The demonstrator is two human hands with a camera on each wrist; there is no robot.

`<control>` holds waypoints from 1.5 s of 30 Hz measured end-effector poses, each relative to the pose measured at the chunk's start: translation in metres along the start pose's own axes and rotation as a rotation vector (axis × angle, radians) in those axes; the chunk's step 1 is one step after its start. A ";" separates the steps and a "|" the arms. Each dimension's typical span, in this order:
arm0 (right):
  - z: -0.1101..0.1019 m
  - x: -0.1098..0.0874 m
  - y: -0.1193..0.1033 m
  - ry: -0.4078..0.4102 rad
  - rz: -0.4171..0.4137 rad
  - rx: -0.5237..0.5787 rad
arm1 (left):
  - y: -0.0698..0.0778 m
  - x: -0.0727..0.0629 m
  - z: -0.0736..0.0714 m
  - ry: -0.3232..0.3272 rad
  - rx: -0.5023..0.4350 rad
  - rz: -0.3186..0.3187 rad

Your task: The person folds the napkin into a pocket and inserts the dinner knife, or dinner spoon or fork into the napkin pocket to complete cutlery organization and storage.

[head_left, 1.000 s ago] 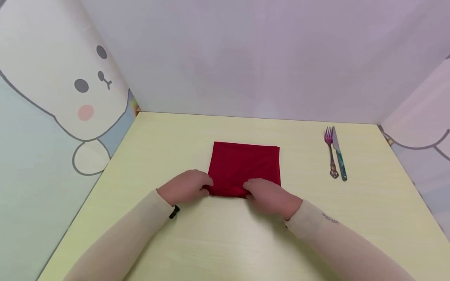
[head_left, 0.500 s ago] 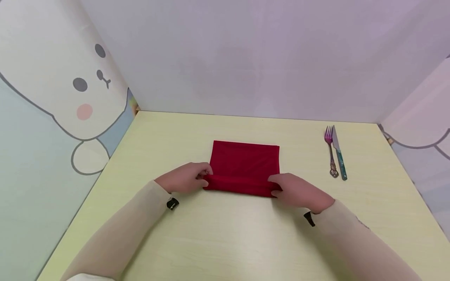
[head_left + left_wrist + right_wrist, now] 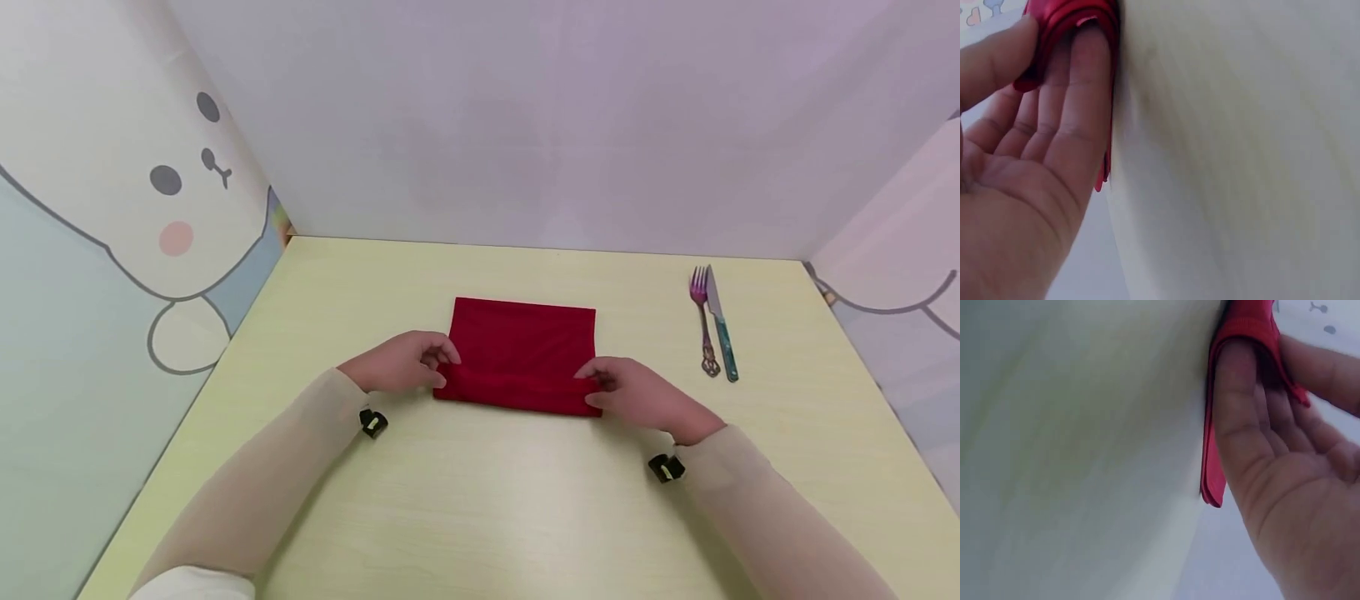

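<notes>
A red cloth napkin (image 3: 525, 337) lies flat on the table, its near edge folded over into a band along the front. At the left end of that band my left hand (image 3: 405, 360) holds the fold between thumb and fingers. My right hand (image 3: 637, 390) grips the right end the same way. Seen from the left wrist, the left fingers (image 3: 1079, 106) reach under the curved layers of the napkin (image 3: 1072, 9), and the thumb lies against the outside. The right wrist view has the right fingers (image 3: 1238, 394) tucked inside the fold, fingertips hidden by the cloth.
A fork (image 3: 703, 321) and a knife (image 3: 722, 329) with a green handle lie side by side on the pale wooden table (image 3: 480, 500), right of the napkin. A plain pale wall (image 3: 555, 125) rises behind the table, with patterned side walls left and right.
The napkin's near edge has been turned over away from me into a band. My right hand has slid right to the napkin's right end; my left hand has moved slightly forward.
</notes>
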State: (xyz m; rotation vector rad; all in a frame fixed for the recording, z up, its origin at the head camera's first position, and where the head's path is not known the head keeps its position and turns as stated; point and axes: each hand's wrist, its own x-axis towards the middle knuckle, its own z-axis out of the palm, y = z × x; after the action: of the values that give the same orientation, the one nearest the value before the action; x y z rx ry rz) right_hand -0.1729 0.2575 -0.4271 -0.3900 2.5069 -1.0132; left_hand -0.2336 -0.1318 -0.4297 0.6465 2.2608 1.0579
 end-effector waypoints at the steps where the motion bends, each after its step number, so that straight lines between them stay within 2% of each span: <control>1: -0.001 0.001 0.002 0.012 0.021 0.047 | -0.001 0.001 -0.001 0.007 -0.011 -0.008; 7: -0.005 0.004 0.006 0.048 0.161 0.269 | -0.002 0.006 -0.003 0.047 -0.085 -0.048; 10: -0.005 0.005 0.006 0.049 0.204 0.327 | -0.001 0.009 -0.001 0.054 -0.138 -0.086; 13: -0.005 0.006 0.004 0.049 0.236 0.355 | 0.002 0.012 0.002 0.074 -0.127 -0.123; 20: -0.004 0.008 0.000 0.062 0.255 0.337 | 0.006 0.016 0.004 0.133 0.028 -0.163; 27: -0.004 0.010 -0.003 0.086 0.231 0.258 | 0.010 0.019 0.005 0.156 0.052 -0.190; 37: -0.005 0.020 -0.002 0.126 0.197 0.122 | 0.013 0.022 0.007 0.179 0.160 -0.188; 45: -0.004 0.027 0.000 0.115 0.202 0.116 | 0.016 0.023 0.009 0.165 0.203 -0.171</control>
State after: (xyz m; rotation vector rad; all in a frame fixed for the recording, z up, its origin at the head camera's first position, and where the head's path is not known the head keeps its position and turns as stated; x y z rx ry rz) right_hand -0.1981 0.2490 -0.4313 -0.0431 2.5102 -1.1199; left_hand -0.2419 -0.1040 -0.4283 0.4494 2.5387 0.8339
